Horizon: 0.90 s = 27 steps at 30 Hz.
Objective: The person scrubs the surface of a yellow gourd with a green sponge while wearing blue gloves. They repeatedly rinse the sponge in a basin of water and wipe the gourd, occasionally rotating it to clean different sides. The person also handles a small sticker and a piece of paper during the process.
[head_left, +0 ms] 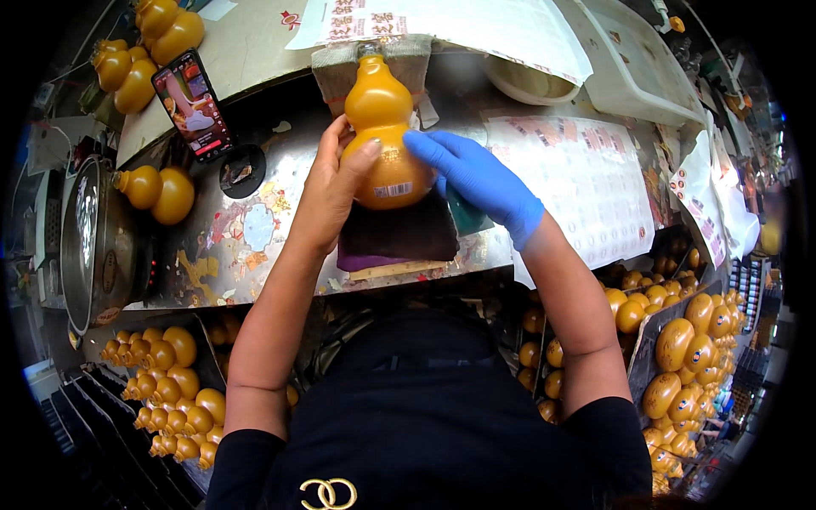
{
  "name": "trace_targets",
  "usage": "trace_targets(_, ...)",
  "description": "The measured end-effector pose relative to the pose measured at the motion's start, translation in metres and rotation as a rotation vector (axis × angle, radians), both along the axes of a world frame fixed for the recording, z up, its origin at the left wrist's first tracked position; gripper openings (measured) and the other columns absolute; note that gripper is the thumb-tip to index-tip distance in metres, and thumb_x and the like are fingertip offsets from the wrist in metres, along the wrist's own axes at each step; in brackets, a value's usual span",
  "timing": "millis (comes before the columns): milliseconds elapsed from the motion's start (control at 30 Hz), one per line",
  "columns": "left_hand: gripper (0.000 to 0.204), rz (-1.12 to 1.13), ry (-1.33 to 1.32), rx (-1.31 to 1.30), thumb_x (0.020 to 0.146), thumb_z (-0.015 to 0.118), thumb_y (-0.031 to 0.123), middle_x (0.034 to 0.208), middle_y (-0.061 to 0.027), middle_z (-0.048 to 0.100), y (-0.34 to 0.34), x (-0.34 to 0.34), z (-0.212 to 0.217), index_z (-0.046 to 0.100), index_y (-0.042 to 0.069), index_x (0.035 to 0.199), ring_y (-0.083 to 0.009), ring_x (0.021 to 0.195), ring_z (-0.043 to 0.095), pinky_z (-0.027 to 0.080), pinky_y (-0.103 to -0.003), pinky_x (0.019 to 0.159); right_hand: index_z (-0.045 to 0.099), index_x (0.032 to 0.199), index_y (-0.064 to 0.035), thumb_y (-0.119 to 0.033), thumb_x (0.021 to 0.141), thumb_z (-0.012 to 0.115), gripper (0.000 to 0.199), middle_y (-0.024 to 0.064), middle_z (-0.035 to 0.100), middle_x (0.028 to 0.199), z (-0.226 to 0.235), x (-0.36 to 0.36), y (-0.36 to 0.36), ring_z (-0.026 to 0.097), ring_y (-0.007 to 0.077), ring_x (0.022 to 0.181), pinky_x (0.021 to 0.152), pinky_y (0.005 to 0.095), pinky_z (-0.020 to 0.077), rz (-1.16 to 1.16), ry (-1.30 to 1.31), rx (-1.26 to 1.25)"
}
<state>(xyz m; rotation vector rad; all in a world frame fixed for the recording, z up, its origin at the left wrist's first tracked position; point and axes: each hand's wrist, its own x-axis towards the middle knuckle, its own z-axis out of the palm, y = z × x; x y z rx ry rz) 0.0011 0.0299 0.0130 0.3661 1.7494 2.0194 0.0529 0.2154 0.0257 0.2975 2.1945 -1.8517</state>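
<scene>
Metal table (225,285) beneath, the held gourd bottle (380,134) runs lengthwise forward, neck (371,52) farthest.

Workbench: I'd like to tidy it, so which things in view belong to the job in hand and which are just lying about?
Likely in use:
- yellow bottle, held by the left hand, touched by the gloved right hand
- dark pad
- printed sheet

Apparently lying about:
- phone
- metal pan
- bowl
</scene>
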Motion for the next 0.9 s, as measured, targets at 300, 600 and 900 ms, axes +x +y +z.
trace_targets(300, 0.067, 0.023, -0.016, -0.026, 0.090, 0.062, 0.034, 0.129, -0.0170, 0.046, 0.008, -0.008, -0.002, 0.032, -0.003, 0.137, -0.0217, 0.122, 0.045, 0.035, -0.033, 0.103, 0.059, 0.117, 0.0011, -0.057, 0.086, 0.058, 0.066, 0.0066, 0.062, 0.092, 0.004, -0.004, 0.004, 0.055, 0.0107, 0.074, 0.065, 0.0238, 0.0443, 0.055, -0.040, -0.045)
trace_targets(600, 0.071, -0.009, 0.068, 0.022, 0.097, 0.048, 0.040, 0.143, -0.0181, 0.035, -0.006, 0.009, -0.009, 0.018, -0.001, 0.146, -0.0241, 0.133, 0.035, 0.027, -0.033, 0.109, 0.060, 0.110, -0.0043, -0.015, 0.088, 0.062, 0.025, 0.0048, 0.063, 0.102, 0.023, 0.020, 0.020, 0.061, 0.0120, 0.090, 0.083, 0.0254, 0.0495, -0.168, 0.173, -0.597)
trace_targets(900, 0.063, -0.026, 0.069, 0.135, 0.102, 0.033, 0.038, 0.147, -0.0185, 0.030, -0.008, 0.011, -0.024, 0.015, -0.001, 0.148, -0.0242, 0.136, 0.031, 0.023, -0.033, 0.112, 0.058, 0.107, -0.0027, -0.012, 0.087, 0.064, 0.022, 0.0067, 0.061, 0.097, 0.037, -0.027, 0.007, 0.057, 0.0112, 0.088, 0.082, 0.0268, 0.0483, 0.145, 0.547, 0.109)
